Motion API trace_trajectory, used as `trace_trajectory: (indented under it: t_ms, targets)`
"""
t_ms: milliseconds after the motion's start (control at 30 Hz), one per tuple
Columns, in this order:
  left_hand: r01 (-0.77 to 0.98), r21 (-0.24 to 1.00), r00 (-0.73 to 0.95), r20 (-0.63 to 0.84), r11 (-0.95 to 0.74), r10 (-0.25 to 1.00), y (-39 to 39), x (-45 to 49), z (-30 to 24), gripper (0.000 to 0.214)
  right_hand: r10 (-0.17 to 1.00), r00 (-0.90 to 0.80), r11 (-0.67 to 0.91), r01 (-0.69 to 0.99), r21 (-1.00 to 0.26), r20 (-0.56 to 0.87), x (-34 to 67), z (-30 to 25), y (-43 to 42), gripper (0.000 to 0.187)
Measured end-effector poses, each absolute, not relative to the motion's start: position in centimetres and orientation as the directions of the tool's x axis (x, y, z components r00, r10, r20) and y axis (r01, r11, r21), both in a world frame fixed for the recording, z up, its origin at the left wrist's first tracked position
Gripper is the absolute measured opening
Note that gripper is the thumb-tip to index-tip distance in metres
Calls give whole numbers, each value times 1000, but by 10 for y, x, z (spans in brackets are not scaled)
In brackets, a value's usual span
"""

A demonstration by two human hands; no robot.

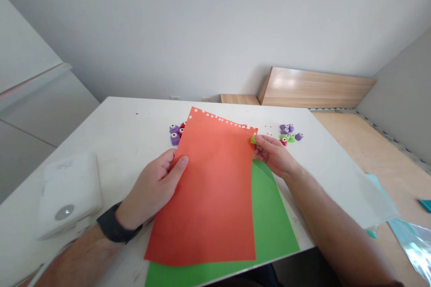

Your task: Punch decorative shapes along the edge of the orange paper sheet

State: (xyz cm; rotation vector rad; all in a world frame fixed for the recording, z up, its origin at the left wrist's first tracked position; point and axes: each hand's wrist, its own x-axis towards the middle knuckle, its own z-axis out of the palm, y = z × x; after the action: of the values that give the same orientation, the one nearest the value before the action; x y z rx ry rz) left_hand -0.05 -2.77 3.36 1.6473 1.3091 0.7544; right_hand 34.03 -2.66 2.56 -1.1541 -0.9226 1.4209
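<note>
We are in a plain indoor room, home or office we cannot tell, where a white table meets a pale grey wall with low sockets. Punched orange paper above it suggests a craft spot. We see light wooden furniture far right, white panelling left.

Over on the left of the white tabletop sits a white, rounded boxy device with a round silvery disc on its near face. Past the table's far edge, two wall sockets show low on the pale grey wall, just beside a wood-grain cabinet top and a slanted wooden headboard. To my right, clear plastic packaging lies crumpled on a beige surface.
</note>
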Motion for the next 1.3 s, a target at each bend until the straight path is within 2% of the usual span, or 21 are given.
trace_trajectory:
  t_ms: [433, 933, 1300]
  targets:
    - [476, 875, 258, -45, -87, 965, -25, -3, 28, 42, 992, -12, -126, -251, -960, -127, 339, 22, -24, 35]
    - [464, 881, 266, -42, -90, 963, -25, -2, 29, 41, 992, 15, -114, -248, -962, -122, 339, 21, -23, 40]
    - [467, 879, 251, -29, -94, 968, -27, -2, 31, 41, 994, -5, -110, -278, -954, -113, 341, 15, -22, 33]
